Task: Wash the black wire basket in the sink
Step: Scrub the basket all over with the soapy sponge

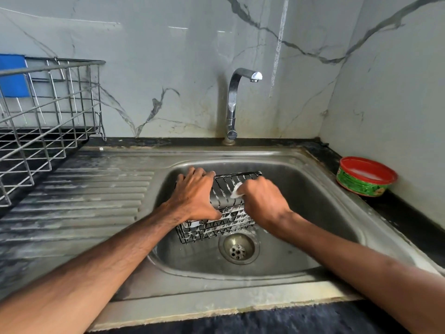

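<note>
The black wire basket (226, 189) lies tilted in the steel sink (313, 206), its wires streaked with white suds. My left hand (196, 194) grips its left side, fingers curled over the top edge and thumb on the lower rim. My right hand (262, 201) holds a small white scrubbing pad (237, 190) pressed against the basket's wires. The basket's lower rim sits just above the drain (238, 248).
A chrome tap (234, 102) stands behind the basin, with no water running. A red and green tub of dish soap (364, 177) sits on the counter at the right. A steel dish rack (45, 121) stands on the left beside the ribbed drainboard (84, 201).
</note>
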`<state>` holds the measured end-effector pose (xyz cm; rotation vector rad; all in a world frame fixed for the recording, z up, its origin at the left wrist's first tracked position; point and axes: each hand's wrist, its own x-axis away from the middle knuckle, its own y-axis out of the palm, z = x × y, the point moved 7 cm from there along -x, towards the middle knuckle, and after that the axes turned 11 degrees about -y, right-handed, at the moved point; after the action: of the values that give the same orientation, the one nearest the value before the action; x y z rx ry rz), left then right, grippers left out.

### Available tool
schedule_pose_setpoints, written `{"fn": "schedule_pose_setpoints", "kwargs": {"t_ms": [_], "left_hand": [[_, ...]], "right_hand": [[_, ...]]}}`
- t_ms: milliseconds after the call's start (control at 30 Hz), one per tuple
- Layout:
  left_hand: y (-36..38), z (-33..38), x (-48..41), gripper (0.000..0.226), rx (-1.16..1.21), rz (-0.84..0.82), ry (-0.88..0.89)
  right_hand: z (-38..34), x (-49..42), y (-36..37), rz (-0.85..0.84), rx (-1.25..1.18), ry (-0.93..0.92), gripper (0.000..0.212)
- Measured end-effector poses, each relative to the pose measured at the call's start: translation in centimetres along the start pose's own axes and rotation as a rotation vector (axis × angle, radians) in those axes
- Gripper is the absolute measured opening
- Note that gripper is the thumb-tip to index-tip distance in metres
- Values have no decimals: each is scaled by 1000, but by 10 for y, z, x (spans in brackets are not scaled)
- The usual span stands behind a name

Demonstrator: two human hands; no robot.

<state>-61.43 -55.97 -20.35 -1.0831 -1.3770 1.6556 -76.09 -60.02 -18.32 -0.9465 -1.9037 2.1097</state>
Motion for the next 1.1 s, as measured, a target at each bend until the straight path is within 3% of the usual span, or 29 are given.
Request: {"fn": "schedule_pose_setpoints", "kwargs": {"t_ms": [100,167,333,467,667,833,900,1100], "left_hand": [[2,-2,-1,116,3,-22,-9],[3,-3,-1,116,2,-22,-8],[4,-4,-2,116,8,-20,-14],[4,-4,-3,116,31,-24,-18],[2,-6,-3,112,21,-28,-24],[2,1,-1,115,-18,-8,42],[3,4,0,115,-10,-1,58],[3,4,1,116,-9,5,64]], "right_hand": [[-17,0,5,-76,154,-148,36],[-20,2,2,-90,197,-207,22],[-17,0,10,-132,121,-244,6],[-4,-2,23,-159,108,-269,11],[77,-1,13,-57,39,29,17],[127,11,8,117,-386,351,10],[123,7,10,169,-466,358,7],[86,0,10,184,-324,182,14]]}}
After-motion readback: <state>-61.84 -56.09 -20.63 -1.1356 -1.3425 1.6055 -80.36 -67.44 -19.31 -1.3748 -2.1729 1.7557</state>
